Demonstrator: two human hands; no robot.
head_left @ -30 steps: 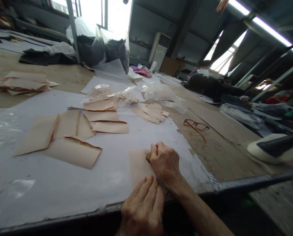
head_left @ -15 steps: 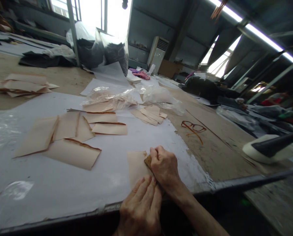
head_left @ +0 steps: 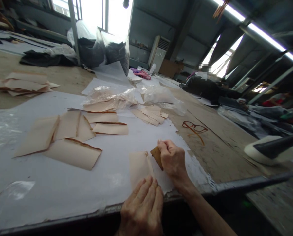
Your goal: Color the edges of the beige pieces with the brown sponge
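Observation:
Under the fingers of my left hand [head_left: 145,203] lies a beige leather-like piece [head_left: 139,165], near the table's front edge. That hand is flat, fingers stretched out, pressing on the piece's near part. The piece's right edge looks folded or raised, with a small brown spot at its far corner. My right hand [head_left: 173,160] is closed round a flat brown scraper-like plate [head_left: 157,156], held just right of the piece and apart from its edge. To the left, several beige pieces [head_left: 74,154] with brown edges lie overlapping on the white sheet [head_left: 107,183].
A small stack of beige pieces [head_left: 150,114] lies beyond my hands, beside clear plastic bags [head_left: 161,98]. Eyeglasses [head_left: 195,127] rest to the right, then a white object with a black handle [head_left: 266,149]. Another pile [head_left: 26,83] sits far left. A person [head_left: 202,83] is in the background.
My right hand has moved right and slightly away from me with the brown plate, off the beige piece's edge. My left hand stays on the piece.

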